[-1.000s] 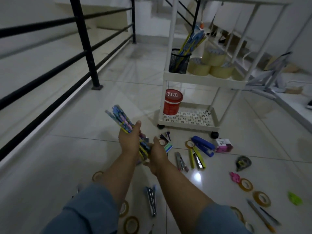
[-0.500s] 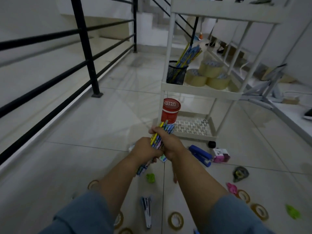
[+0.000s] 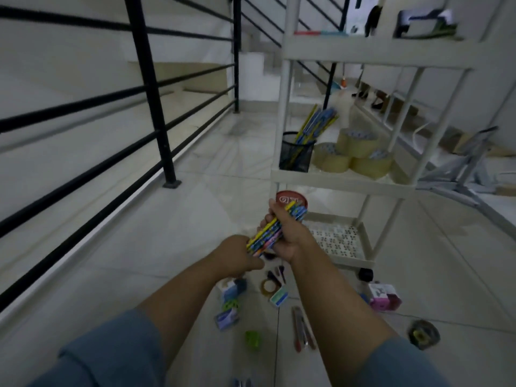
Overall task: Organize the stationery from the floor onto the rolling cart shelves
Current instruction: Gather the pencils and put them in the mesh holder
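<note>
A bundle of colourful pencils is held between both hands in front of the white rolling cart. My right hand grips the bundle's upper half. My left hand grips its lower end. The cart's middle shelf carries a black mesh cup with more pencils and three rolls of brown tape. A red tub stands on the bottom shelf, just behind the pencil tips. Loose stationery lies on the floor below my arms: a small tape roll, erasers, a green sharpener, cutters.
A black metal railing runs along the left, its post foot near the cart. A pink box and a dark tape dispenser lie on the floor at the right. A folded grey stand lies right of the cart.
The bundle has gone from tilted up-left in my left hand to held by both hands and raised toward the cart's bottom shelf. The view has moved closer to the cart.
</note>
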{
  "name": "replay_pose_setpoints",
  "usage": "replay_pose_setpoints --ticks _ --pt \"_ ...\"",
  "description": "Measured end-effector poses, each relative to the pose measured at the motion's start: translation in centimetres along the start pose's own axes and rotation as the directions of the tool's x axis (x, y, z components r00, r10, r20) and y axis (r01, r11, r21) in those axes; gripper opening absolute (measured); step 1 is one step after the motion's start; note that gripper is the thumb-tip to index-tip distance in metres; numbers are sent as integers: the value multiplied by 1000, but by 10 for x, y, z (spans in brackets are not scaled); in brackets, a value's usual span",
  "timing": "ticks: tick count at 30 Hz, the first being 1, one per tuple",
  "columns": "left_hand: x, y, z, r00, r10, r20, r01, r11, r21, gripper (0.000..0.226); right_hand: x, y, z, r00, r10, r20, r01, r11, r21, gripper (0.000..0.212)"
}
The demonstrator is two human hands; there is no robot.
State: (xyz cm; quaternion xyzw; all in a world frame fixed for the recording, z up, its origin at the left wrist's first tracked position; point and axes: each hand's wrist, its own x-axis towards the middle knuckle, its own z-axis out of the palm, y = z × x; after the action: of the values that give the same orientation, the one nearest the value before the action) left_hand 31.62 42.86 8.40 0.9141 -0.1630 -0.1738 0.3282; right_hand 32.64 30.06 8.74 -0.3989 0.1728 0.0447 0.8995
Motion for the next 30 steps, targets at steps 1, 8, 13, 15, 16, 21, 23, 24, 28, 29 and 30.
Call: replay_pose_setpoints --ticks 1,8,13,15,16,21,23,24,28,29,30 --pt "6 15 -7 999 51 -11 -52 998 -42 28 1 -18 1 997 -49 -52 51 998 31 30" --pt "52 77 -41 781 370 -503 -420 907 15 47 7 -145 -10 787 -425 -448 578 762 292 29" --pt "86 94 -31 792 537 -290 -399 816 419 68 32 -179 10 697 -428 -575 627 753 201 30" --pt "101 103 -29 799 533 -278 -376 804 460 79 46 -186 16 698 -485 -528 650 739 180 34" --pt "109 107 -28 799 529 -286 -358 800 481 85 51 -191 19 699 -512 -499 670 713 206 36" --pt "130 109 -23 813 447 -372 -246 845 475 103 54 -211 22 697 -559 -450 704 652 281 36" --pt "133 108 -24 816 450 -363 -244 837 490 103 52 -214 16 711 -538 -453 687 668 285 35" --pt "133 109 -25 809 461 -366 -248 830 500 101 52 -215 14 721 -522 -455 673 684 282 35" --pt "131 117 -27 809 457 -370 -263 844 467 81 50 -217 12 743 -471 -476 642 702 308 39" --pt "131 119 -27 808 455 -375 -265 848 458 79 49 -218 11 742 -463 -485 642 700 314 39" --pt "131 121 -27 804 456 -380 -265 849 458 78 49 -218 11 740 -458 -493 643 698 316 39"
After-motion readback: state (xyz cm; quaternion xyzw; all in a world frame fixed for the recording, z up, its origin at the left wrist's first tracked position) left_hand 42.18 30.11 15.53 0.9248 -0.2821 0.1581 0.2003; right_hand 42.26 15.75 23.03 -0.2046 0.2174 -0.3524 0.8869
